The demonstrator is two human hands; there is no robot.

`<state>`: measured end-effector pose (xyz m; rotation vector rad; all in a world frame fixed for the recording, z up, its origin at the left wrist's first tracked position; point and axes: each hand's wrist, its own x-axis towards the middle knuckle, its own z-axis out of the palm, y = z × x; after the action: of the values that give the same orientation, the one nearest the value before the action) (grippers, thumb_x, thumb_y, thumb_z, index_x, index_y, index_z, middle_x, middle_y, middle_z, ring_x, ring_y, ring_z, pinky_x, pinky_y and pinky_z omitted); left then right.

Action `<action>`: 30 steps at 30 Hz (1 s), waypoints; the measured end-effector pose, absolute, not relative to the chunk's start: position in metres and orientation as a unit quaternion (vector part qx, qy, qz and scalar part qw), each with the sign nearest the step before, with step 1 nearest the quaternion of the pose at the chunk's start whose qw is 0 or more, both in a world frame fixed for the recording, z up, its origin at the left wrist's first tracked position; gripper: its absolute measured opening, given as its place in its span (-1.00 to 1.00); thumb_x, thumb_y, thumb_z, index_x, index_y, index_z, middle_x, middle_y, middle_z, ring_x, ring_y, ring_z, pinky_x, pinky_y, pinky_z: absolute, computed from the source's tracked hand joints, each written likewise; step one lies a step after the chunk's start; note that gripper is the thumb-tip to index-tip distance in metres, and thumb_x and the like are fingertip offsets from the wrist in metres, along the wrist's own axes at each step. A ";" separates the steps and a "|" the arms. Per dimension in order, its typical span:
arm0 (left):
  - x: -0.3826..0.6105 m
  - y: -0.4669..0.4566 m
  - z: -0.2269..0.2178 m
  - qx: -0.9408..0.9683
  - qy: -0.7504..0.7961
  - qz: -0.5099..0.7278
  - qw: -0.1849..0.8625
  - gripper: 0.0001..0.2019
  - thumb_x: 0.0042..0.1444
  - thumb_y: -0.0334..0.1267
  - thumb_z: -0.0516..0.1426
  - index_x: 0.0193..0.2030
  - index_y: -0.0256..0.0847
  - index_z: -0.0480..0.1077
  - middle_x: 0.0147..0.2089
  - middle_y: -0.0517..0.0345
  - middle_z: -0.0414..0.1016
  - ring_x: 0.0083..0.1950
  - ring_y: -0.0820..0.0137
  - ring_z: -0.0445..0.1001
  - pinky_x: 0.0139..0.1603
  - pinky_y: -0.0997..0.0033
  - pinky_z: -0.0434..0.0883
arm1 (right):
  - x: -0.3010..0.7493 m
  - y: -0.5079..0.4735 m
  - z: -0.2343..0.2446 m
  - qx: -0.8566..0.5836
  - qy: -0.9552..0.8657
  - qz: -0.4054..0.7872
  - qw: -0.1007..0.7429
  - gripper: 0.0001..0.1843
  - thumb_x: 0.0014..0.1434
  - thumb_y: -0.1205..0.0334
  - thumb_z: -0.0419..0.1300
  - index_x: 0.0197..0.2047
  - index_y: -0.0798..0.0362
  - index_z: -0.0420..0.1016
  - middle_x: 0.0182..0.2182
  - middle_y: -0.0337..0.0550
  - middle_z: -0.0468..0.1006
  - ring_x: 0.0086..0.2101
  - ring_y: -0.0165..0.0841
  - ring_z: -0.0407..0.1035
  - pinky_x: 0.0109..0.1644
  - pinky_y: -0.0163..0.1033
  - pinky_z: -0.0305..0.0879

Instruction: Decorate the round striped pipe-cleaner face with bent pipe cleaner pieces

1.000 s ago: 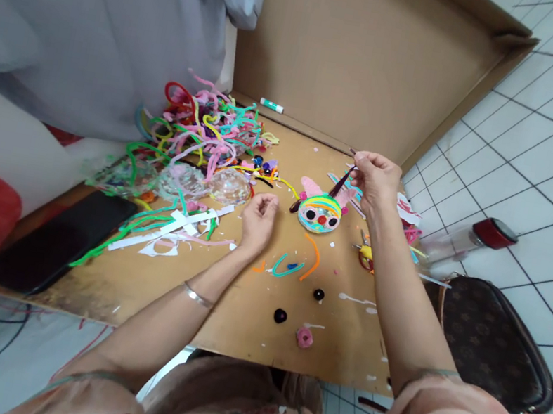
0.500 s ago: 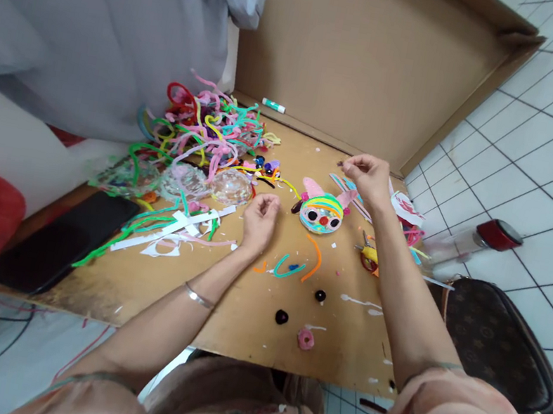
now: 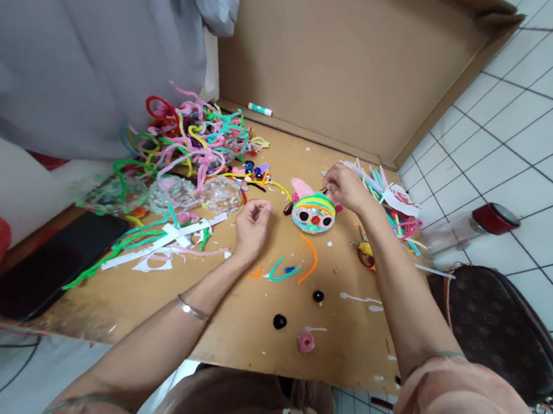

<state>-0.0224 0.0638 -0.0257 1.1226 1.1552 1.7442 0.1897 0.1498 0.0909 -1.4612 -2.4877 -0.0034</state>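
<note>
Toy head [image 3: 313,213] mid-surface, toward far half: striped yellow/green/orange/blue, 2 blk round eyes w/ pale rims, red-orange nose, L pink ear [image 3: 302,187] in clear view, other ear mostly behind R hand [image 3: 328,182]. R hand over top of toy from R side, fingers bent down, tips close tog.; small dk bit at tips, too small to tell if pinched. L hand [image 3: 252,228] just L of toy, apart from it, resting nr surface [image 3: 212,331]; grip curled closed, palm inward, can't tell if anything inside. Betw. forearms, nearer body: orange strip [image 3: 310,261], teal curved strip [image 3: 273,269] w/ blue bit [image 3: 289,270] beside it, then 2 blk beads [image 3: 280,322] approx. & pink ring [image 3: 306,343]. R of toy: yellow-handled tool [image 3: 365,249], partly behind R forearm; white paper [image 3: 402,200] w/ red marks beyond, on/among colored strips. L side: big tangle of fuzzy stems [image 3: 197,139], clear plastic domes [image 3: 222,194] below it, white paper strips [image 3: 162,247], blk phone [image 3: 55,264] at outer edge. Far edge: glue stick [image 3: 260,110] by cardboard [image 3: 337,46]. Far R: red-capped bottle [image 3: 495,218], brown handbag [image 3: 505,336].
</note>
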 end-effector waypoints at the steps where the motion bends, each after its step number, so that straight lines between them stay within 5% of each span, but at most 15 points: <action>1: -0.022 0.064 -0.026 0.439 0.452 0.682 0.372 -0.77 0.07 -0.09 0.21 -0.36 -0.24 0.40 -0.44 0.22 0.40 -0.44 0.50 0.31 -0.32 0.48 0.34 | 0.189 0.150 0.092 -0.501 -0.858 -0.004 0.112 -0.73 0.00 0.51 0.05 -0.39 0.10 0.57 -0.26 -0.01 0.56 -0.22 -0.26 0.40 -0.12 -0.20 0.29; 10: -0.021 0.060 -0.025 0.445 0.446 0.676 0.383 -0.71 0.04 -0.02 0.23 -0.35 -0.24 0.40 -0.44 0.21 0.41 -0.49 0.53 0.27 -0.44 0.52 0.27 | 0.185 0.144 0.101 -0.484 -0.874 -0.004 0.049 -0.72 0.03 0.50 0.06 -0.34 0.10 0.59 -0.17 -0.01 0.54 -0.16 -0.27 0.39 -0.09 -0.23 0.24; 20: -0.020 0.059 -0.023 0.453 0.444 0.671 0.383 -0.74 0.07 -0.04 0.21 -0.35 -0.23 0.39 -0.43 0.20 0.43 -0.43 0.49 0.35 -0.34 0.48 0.34 | 0.182 0.140 0.098 -0.487 -0.871 -0.018 0.061 -0.73 0.00 0.50 0.08 -0.36 0.10 0.60 -0.16 0.01 0.55 -0.15 -0.24 0.38 -0.10 -0.21 0.24; 30: -0.014 0.056 -0.024 0.453 0.444 0.663 0.399 -0.76 0.06 -0.06 0.21 -0.35 -0.22 0.40 -0.41 0.18 0.45 -0.41 0.48 0.37 -0.31 0.47 0.36 | 0.186 0.133 0.088 -0.539 -0.807 -0.038 0.237 -0.81 0.07 0.41 0.11 -0.38 0.06 0.56 -0.23 -0.01 0.57 -0.17 -0.18 0.39 -0.02 -0.10 0.29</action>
<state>-0.0141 0.0556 -0.0237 1.1467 1.1238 1.6772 0.1862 0.1327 0.0878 -1.4780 -2.2130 -0.1036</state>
